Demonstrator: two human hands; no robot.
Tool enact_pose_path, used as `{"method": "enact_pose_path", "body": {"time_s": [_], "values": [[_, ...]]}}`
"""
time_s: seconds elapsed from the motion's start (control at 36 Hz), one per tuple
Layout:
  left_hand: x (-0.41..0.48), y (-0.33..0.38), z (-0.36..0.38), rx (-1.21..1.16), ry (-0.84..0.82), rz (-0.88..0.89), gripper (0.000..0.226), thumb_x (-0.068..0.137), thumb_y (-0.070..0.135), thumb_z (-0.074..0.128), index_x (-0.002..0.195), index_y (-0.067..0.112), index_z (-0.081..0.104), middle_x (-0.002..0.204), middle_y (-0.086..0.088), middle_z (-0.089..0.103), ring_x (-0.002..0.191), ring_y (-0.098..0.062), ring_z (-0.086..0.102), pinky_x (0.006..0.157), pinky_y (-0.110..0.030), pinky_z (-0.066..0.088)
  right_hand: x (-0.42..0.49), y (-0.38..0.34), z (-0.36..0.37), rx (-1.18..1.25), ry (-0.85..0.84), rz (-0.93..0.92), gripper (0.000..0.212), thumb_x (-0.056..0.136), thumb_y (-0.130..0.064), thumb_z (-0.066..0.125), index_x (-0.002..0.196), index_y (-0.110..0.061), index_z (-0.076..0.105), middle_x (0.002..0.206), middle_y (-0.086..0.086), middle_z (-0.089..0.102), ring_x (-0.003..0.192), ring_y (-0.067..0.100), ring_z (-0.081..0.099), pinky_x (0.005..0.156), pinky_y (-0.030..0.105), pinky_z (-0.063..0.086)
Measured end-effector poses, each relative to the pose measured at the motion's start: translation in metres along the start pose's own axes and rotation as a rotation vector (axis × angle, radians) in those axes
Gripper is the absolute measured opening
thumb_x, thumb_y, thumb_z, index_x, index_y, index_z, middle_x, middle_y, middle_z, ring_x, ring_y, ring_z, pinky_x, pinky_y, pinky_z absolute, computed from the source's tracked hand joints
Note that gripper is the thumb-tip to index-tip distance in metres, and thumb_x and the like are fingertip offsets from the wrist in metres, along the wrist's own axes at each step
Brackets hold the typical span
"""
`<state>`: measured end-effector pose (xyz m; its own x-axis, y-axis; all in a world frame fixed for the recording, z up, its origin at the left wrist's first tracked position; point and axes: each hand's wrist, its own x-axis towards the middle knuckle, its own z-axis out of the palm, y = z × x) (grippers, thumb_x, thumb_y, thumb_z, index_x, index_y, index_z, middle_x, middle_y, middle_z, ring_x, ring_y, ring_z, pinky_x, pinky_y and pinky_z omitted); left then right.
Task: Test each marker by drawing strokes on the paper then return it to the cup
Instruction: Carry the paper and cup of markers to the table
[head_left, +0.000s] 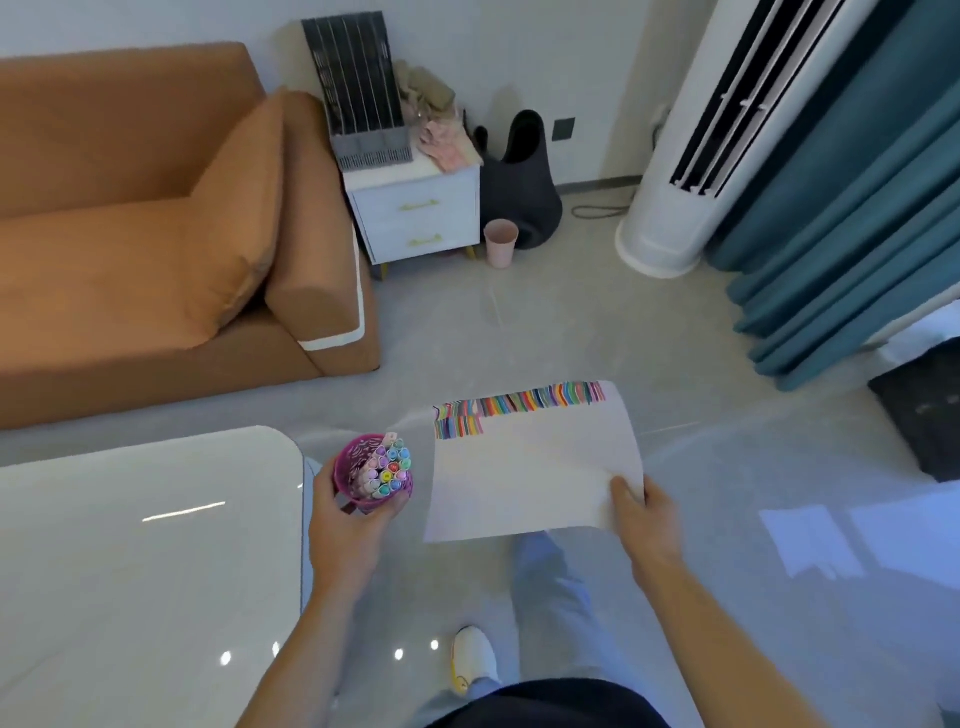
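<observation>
cup (363, 475) in left-hand fingers (332, 486)

Saw a magenta marker cup (358, 470) with a pierced cut-out pattern, packed with markers (390, 467) capped in pastel pink, blue, lilac, yellow and green. Noted white paper (530, 488) banded along its far edge by short multicoloured strokes (519, 404). Found an orange-brown sofa (130, 234), a white bedside cabinet (415, 223) with gold handles (420, 206), a pale pink bin (501, 243), teal curtains (852, 208), a white tower air conditioner (670, 208) slotted with black vents, a pale grey floor (519, 322) and a glossy white table (130, 561)
</observation>
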<state>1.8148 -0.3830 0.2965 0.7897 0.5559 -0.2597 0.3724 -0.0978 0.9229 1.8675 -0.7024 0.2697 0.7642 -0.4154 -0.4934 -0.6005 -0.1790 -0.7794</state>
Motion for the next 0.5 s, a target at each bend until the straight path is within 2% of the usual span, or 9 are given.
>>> {"method": "enact_pose_path", "body": {"time_s": [0.11,0.19,0.31,0.39,0.44,0.5], "values": [[0.045,0.013,0.013,-0.024,0.05,0.013,0.077,0.064,0.011,0.093,0.103,0.064,0.053,0.103,0.038,0.062,0.095,0.016,0.062,0.066,-0.009,0.054,0.049,-0.044,0.041,-0.049,-0.064,-0.023,0.017,0.096,-0.019,0.059,0.085,-0.008,0.067,0.073,0.003,0.06,0.066,0.018,0.049,0.059,0.031,0.039],[0.078,0.023,0.021,-0.045,0.116,-0.001,0.078,0.064,0.01,0.094,0.106,0.062,0.054,0.107,0.034,0.063,0.098,0.013,0.063,0.067,-0.008,0.053,0.087,-0.082,0.074,-0.093,-0.121,-0.057,0.017,0.097,-0.019,0.06,0.084,-0.011,0.066,0.072,0.002,0.06,0.066,0.018,0.05,0.058,0.031,0.04],[0.114,0.036,0.027,-0.061,0.221,-0.064,0.077,0.059,0.031,0.095,0.113,0.06,0.049,0.109,0.039,0.059,0.098,0.017,0.06,0.068,-0.01,0.054,0.13,-0.136,0.115,-0.158,-0.224,-0.102,0.015,0.097,-0.016,0.06,0.093,-0.004,0.067,0.079,0.008,0.06,0.071,0.022,0.05,0.062,0.034,0.039],[0.138,0.044,0.028,-0.074,0.325,-0.088,0.078,0.053,0.051,0.091,0.116,0.062,0.047,0.11,0.042,0.056,0.102,0.013,0.06,0.068,-0.008,0.053,0.154,-0.175,0.147,-0.204,-0.32,-0.139,0.017,0.098,-0.015,0.059,0.083,-0.018,0.066,0.083,0.006,0.066,0.074,0.021,0.056,0.066,0.034,0.045],[0.151,0.046,0.028,-0.082,0.386,-0.107,0.082,0.055,0.05,0.093,0.122,0.059,0.046,0.113,0.04,0.056,0.105,0.005,0.062,0.075,-0.013,0.055,0.167,-0.198,0.17,-0.247,-0.371,-0.167,0.018,0.097,-0.014,0.059,0.082,-0.02,0.066,0.084,0.005,0.068,0.074,0.02,0.058,0.066,0.033,0.047],[0.162,0.047,0.026,-0.092,0.438,-0.129,0.084,0.059,0.045,0.095,0.127,0.052,0.047,0.117,0.035,0.058,0.107,0.001,0.063,0.083,-0.022,0.057,0.176,-0.218,0.194,-0.28,-0.412,-0.18,0.014,0.096,-0.015,0.059,0.087,-0.015,0.069,0.083,0.006,0.068,0.073,0.022,0.058,0.066,0.034,0.047]]}}
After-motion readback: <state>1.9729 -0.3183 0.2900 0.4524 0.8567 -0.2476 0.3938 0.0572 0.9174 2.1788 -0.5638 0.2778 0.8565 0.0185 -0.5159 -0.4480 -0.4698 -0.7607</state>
